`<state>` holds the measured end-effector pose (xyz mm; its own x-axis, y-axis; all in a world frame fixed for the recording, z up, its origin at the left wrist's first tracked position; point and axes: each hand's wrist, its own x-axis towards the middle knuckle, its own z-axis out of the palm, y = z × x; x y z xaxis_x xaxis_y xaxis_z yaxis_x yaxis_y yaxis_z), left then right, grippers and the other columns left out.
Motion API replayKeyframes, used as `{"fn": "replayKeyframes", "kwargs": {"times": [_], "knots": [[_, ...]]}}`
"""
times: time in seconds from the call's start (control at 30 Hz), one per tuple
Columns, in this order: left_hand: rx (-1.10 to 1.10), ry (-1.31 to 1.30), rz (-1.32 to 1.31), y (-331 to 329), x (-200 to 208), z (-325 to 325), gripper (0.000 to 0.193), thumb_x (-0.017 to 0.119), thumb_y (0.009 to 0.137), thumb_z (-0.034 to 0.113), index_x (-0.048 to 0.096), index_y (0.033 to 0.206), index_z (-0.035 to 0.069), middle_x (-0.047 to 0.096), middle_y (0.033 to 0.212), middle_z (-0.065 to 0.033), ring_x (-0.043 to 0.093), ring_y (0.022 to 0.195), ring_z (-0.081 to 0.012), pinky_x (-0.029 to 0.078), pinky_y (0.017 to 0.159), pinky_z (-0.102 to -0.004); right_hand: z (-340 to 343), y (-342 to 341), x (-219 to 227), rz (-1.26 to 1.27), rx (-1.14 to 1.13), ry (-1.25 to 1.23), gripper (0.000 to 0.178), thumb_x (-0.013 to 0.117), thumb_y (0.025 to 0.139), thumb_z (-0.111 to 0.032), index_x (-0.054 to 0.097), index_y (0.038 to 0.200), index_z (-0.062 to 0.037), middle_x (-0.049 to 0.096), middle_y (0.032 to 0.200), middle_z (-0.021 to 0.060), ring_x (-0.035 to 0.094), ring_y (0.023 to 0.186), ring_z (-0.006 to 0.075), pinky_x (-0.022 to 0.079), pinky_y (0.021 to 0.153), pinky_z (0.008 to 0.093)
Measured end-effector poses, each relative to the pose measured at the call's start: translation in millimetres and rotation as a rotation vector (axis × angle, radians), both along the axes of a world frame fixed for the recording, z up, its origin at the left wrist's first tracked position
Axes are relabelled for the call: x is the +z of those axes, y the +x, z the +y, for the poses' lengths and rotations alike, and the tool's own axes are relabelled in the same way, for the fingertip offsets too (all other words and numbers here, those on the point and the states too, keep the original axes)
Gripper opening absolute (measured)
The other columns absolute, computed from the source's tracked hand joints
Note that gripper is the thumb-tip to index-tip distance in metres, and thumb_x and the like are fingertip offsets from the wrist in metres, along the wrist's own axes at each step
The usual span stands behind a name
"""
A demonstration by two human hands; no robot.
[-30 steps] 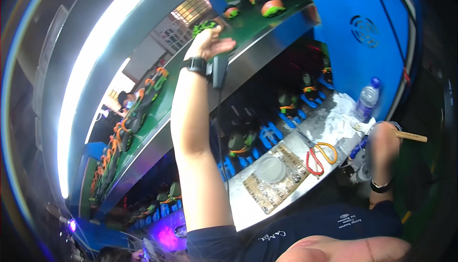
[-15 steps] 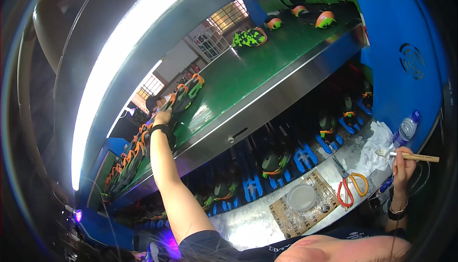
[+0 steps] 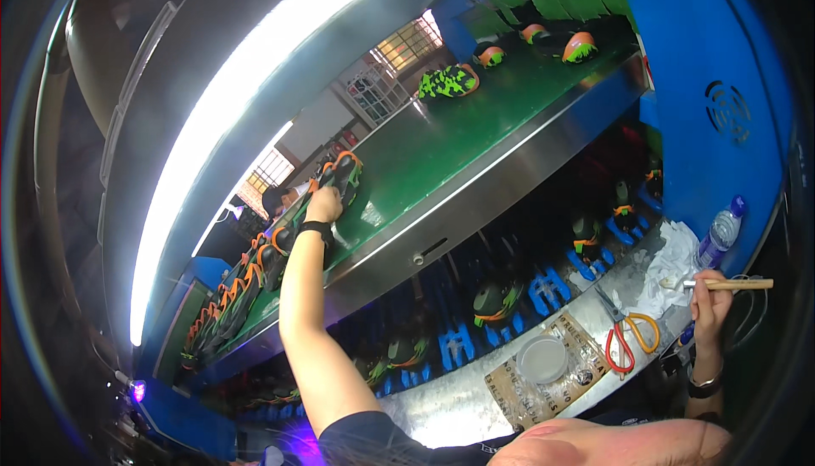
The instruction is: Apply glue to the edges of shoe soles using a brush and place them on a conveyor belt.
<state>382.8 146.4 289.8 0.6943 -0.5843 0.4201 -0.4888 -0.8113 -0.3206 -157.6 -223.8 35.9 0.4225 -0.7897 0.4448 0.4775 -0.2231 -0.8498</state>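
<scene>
My left hand (image 3: 324,204) reaches over the green belt (image 3: 441,148), its fingers closed at the near end of a black-and-orange shoe piece (image 3: 346,176) at the end of a row. The fingertips are partly hidden, and whether the piece is a sole or an upper is unclear. More such shoe pieces (image 3: 229,309) stand in a slanting line farther left. At the right, my right hand (image 3: 711,306) grips a brush with a pale wooden handle (image 3: 743,284). Its bristles are over crumpled white cloth or paper (image 3: 671,266).
Red-and-orange-handled scissors (image 3: 624,343) lie beside a clear round tub (image 3: 542,359) on brown cardboard (image 3: 501,394). A purple-capped bottle (image 3: 723,230) stands at the right. Below the belt, shoes (image 3: 492,300) sit between blue holders (image 3: 548,292). A green-patterned shoe piece (image 3: 448,81) lies farther along the belt.
My left hand has moved right along the row to the shoe piece at its end. My right hand stays in about the same place, still with the brush.
</scene>
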Motion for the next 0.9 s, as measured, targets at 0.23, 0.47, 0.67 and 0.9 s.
{"fn": "replayKeyframes", "kwargs": {"times": [0.23,0.47,0.67,0.9], "knots": [[-0.189,-0.033,0.581,-163,46,-35,0.008,0.058,0.061,0.004,0.058,0.068,-0.001,0.059,0.065,-0.0086,0.057,0.065,-0.0177,0.044,0.062,-0.0284,-2,13,1,0.01,0.097,0.033,0.008,0.046,0.08,-0.006,0.048,0.085,0.0003,0.038,0.053,-0.0019,0.031,0.039,0.002,0.022,0.036,0.0155],[0.147,-0.376,0.906,-154,71,-51,0.042,0.055,0.077,0.035,0.054,0.098,0.0,0.06,0.08,-0.009,0.058,0.071,-0.0148,0.046,0.068,-0.026,10,7,1,-0.027,0.181,0.081,0.009,0.048,0.08,-0.007,0.049,0.085,0.0008,0.038,0.052,-0.0023,0.032,0.04,0.0021,0.023,0.037,0.0162],[0.088,-0.459,0.823,-168,50,-70,0.042,0.063,0.071,0.028,0.052,0.091,-0.007,0.058,0.08,-0.0112,0.056,0.068,-0.0165,0.044,0.064,-0.0266,15,-4,-6,-0.026,0.247,0.16,0.009,0.05,0.078,-0.005,0.05,0.084,0.0009,0.041,0.056,-0.0012,0.034,0.042,0.0021,0.024,0.037,0.0156],[-0.335,-1.11,0.87,-265,31,-23,0.033,0.055,0.072,0.011,0.048,0.101,-0.002,0.056,0.092,-0.0101,0.056,0.082,-0.019,0.044,0.074,-0.0291,42,41,-4,0.101,0.495,0.052,0.007,0.054,0.076,-0.004,0.053,0.082,-0.0002,0.05,0.067,-0.0007,0.042,0.055,0.0029,0.033,0.048,0.0163]]}}
